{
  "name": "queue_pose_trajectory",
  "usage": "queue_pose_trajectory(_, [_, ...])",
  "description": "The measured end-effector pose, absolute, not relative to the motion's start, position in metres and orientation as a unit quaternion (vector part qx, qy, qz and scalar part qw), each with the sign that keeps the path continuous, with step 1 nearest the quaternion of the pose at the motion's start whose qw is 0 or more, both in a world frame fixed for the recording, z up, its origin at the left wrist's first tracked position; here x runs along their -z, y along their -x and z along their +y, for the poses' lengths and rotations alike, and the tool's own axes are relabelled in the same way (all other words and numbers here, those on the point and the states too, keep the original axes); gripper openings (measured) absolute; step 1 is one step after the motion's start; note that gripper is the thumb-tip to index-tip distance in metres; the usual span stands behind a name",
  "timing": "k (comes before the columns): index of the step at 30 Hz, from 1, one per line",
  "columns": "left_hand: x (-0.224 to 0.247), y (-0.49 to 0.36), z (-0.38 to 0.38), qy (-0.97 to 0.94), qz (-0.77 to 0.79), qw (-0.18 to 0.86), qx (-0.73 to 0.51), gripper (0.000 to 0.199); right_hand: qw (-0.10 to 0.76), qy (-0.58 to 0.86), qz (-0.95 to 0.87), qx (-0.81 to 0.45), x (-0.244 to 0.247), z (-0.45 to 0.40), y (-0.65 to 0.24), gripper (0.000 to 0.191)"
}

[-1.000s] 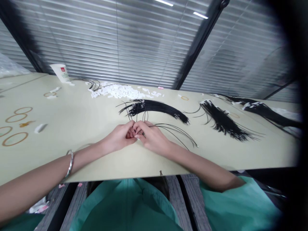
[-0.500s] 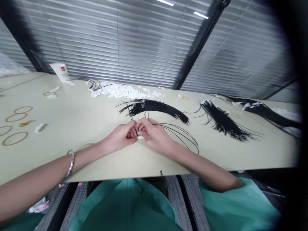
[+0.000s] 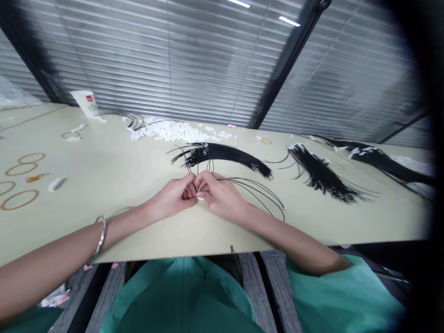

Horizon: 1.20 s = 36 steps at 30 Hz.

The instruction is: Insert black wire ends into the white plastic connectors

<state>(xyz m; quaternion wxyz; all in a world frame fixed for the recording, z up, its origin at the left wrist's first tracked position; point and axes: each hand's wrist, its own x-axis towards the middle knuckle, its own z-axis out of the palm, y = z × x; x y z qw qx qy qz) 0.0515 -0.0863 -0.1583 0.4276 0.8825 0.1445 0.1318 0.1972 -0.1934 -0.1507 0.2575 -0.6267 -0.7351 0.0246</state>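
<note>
My left hand [image 3: 178, 196] and my right hand [image 3: 217, 189] meet at the middle of the table, fingertips pinched together. Between them a small white connector [image 3: 200, 199] shows below the thumbs, with thin black wires rising from the fingers. Several loose black wires [image 3: 256, 187] fan out to the right from under my right hand. Just beyond my hands lies a curved bundle of black wires [image 3: 229, 154]. A heap of white connectors [image 3: 173, 131] is spread behind that bundle. Which fingers grip the connector is partly hidden.
More black wire bundles [image 3: 321, 173] lie on the right of the table [image 3: 166, 238]. At the back left stands a paper cup [image 3: 86, 104]. Rubber bands [image 3: 20, 200] and a white piece [image 3: 54, 184] lie at the left. Window blinds [image 3: 208, 60] rise behind the table.
Both hands stay together at nearly the same spot, with only slight finger movement around the wires. The view has shifted very slightly.
</note>
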Motion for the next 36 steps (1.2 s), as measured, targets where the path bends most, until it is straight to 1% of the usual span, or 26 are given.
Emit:
queue_pose_trajectory(15, [0.1586,-0.0518,-0.0865,-0.881,0.152,0.427,-0.136,0.020,0.252,0.649,-0.717,-0.031,0.1504,-0.1893,-0.1928,0.028])
queue_pose_trajectory(26, [0.1592,-0.0514,-0.0860,-0.879,0.148,0.434,-0.133,0.021,0.307,0.647,-0.686,-0.125,0.1459,-0.1884,-0.1939,0.026])
queue_pose_trajectory(32, [0.1595,-0.0516,-0.0860,-0.877,0.156,0.436,-0.130,0.021,0.318,0.625,-0.693,-0.167,0.1432,-0.1867,-0.1978,0.026])
queue_pose_trajectory(36, [0.1599,-0.0523,-0.0855,-0.877,0.154,0.436,-0.131,0.021,0.320,0.625,-0.692,-0.168,0.1422,-0.1869,-0.1978,0.026])
